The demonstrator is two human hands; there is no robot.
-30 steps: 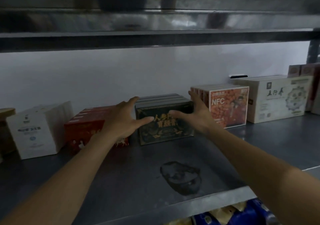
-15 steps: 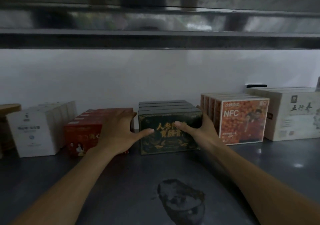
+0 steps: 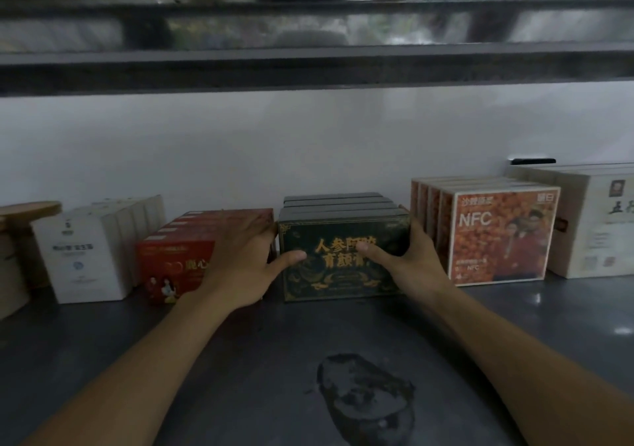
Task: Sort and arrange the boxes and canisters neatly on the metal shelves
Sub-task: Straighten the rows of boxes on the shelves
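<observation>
Dark green cardboard boxes with gold lettering (image 3: 343,267) sit mid-way along the grey metal shelf (image 3: 240,360), lined up in a row that runs front to back toward the wall. Left hand (image 3: 240,257) is flat on the row's left side and right hand (image 3: 411,260) on its right, thumbs across the front face. Each grip is open and pressing, not curled. Both hands are equally near, so my guess is a straight two-handed shove.
</observation>
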